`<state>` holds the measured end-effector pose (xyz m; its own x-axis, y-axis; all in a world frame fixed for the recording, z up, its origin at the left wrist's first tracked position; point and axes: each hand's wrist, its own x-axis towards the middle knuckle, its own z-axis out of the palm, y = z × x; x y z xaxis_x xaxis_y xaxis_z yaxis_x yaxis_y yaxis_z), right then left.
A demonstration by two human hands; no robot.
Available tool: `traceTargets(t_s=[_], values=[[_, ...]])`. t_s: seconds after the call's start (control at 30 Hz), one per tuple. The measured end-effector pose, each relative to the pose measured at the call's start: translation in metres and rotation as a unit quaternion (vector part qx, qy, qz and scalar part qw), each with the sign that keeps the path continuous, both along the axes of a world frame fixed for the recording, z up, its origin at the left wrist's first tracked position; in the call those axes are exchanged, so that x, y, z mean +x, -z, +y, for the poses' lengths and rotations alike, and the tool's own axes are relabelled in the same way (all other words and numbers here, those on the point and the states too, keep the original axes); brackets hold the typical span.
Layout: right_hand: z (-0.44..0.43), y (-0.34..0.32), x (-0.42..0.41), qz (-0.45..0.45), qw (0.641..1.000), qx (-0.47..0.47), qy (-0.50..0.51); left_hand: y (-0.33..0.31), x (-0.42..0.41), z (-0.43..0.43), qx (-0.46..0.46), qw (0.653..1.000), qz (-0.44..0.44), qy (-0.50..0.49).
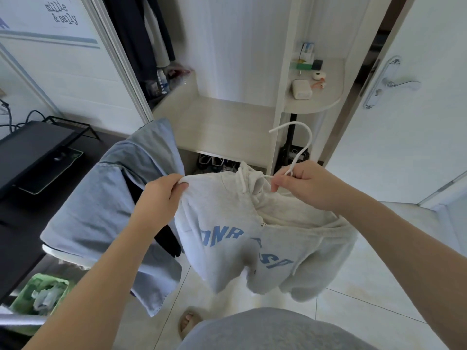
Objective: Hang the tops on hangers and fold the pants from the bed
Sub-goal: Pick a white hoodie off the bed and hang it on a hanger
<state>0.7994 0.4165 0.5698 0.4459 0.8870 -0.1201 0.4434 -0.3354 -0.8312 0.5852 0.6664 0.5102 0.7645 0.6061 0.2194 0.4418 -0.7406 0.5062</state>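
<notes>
A light grey hoodie (235, 248) with blue letters hangs in the air in front of me. A white hanger (303, 145) sits inside its neck, with the hook sticking up. My right hand (300, 183) grips the base of the hook at the neckline. My left hand (164, 193) pinches the hoodie's left shoulder. Light blue jeans (106, 210) are draped over a chair back at my left. The bed is out of sight.
An open wardrobe with a bare wooden shelf (227, 122) stands ahead, dark clothes (141, 34) hanging at its left. A rounded side shelf (328, 97) holds small items. A white door (404, 97) is at right, a dark desk (32, 152) and green bin (40, 294) at left.
</notes>
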Motion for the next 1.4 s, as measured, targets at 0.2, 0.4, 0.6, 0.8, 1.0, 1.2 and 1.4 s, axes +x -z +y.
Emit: traceTargets(t_s=[0.2, 0.4, 0.6, 0.8, 1.0, 1.2, 1.4], values=[[-0.008, 0.011, 0.003, 0.047, 0.998, 0.023, 0.039, -0.015, -0.007, 0.007, -0.101, 0.992, 0.070, 0.012], [-0.013, 0.008, 0.009, 0.045, 0.996, 0.051, 0.057, -0.022, -0.006, 0.006, -0.105, 0.991, 0.082, -0.015], [-0.010, 0.019, 0.012, 0.000, 0.998, -0.056, 0.008, -0.034, -0.004, -0.016, -0.019, 0.993, -0.118, 0.004], [-0.013, 0.030, 0.011, 0.069, 0.985, 0.037, 0.156, -0.042, -0.024, -0.011, -0.003, 0.991, -0.092, 0.095], [-0.016, 0.025, -0.011, 0.062, 0.985, 0.130, 0.100, -0.029, -0.030, 0.006, 0.000, 0.999, 0.005, 0.046], [-0.017, 0.017, -0.022, 0.040, 0.987, 0.146, 0.057, -0.023, -0.019, -0.017, -0.040, 0.995, -0.029, 0.092], [-0.027, 0.011, -0.018, 0.017, 0.990, 0.132, 0.036, -0.031, -0.009, -0.031, -0.228, 0.967, -0.058, 0.099]])
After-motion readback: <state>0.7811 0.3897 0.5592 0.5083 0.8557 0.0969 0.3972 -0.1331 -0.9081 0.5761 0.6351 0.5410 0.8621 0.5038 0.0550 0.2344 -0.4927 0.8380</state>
